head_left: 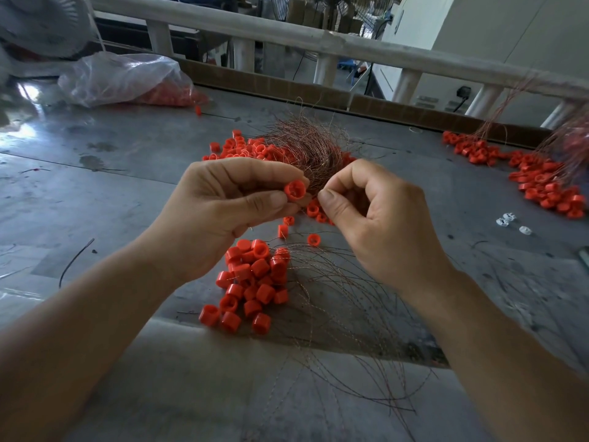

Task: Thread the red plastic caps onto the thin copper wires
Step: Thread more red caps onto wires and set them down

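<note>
My left hand [220,205] pinches a red plastic cap [294,190] between thumb and fingers, its open side facing me. My right hand [379,215] pinches a thin copper wire right beside the cap; the wire end is too fine to see clearly. Behind both hands lies a tangled bundle of copper wires [314,145] on a heap of loose red caps [245,148]. Below the hands sits a cluster of red caps [255,282] with wires [344,314] running out of them toward me.
The grey table [111,173] holds a clear plastic bag of red caps [127,79] at the back left and another pile of caps with wires [538,180] at the right. Small white pieces [506,218] lie near it. A white railing [318,43] runs along the back.
</note>
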The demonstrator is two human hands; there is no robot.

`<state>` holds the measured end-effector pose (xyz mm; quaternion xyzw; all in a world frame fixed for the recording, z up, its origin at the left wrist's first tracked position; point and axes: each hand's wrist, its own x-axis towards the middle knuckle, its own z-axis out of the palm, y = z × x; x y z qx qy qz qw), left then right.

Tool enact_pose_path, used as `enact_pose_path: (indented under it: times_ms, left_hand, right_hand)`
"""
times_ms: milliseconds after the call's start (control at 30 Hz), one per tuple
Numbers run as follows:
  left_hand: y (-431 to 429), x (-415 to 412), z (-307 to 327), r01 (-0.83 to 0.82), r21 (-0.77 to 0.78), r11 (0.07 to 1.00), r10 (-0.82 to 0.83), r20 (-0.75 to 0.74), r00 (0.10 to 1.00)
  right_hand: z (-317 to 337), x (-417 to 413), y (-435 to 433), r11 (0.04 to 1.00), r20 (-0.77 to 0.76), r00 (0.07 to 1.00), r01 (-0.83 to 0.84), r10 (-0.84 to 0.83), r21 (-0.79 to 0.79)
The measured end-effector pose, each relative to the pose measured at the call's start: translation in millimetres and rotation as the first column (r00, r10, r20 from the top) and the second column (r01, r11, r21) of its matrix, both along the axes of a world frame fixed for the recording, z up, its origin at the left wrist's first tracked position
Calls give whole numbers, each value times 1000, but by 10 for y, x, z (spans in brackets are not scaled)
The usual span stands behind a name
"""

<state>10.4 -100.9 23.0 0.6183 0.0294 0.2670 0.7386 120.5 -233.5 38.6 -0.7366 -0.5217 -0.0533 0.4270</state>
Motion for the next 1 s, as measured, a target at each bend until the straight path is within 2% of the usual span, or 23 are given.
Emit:
enact_pose_path:
  times_ms: [300,567,767,833,900,1000]
  left_hand:
    - [12,-5,12,39,-53,998,-40,-16,999]
    - [5,-14,-2,203,-113,973,-204,-4,979]
    - [-13,-7,-11,257,-121,959,-260,-11,965]
    - [-12,-2,-16,248,-120,961,-251,-12,968]
    - [-15,-3,-22,242,-110,964,-245,-19,969]
    - [-14,-11,-17,239,-100,966,-242,-24,970]
  right_hand:
    - [4,4,-10,999,-88,995,-48,47,-8]
    - [-45,15,37,985,-328,936,-158,129,-66]
    - [-21,25,22,973,-359,919,-208,160,-100]
    - [14,128,-10,984,-326,942,-131,85,-122]
    - [10,324,-50,987,-222,972,43,-77,-157]
    - [-51,638,-120,929,-59,946,298,-318,-221]
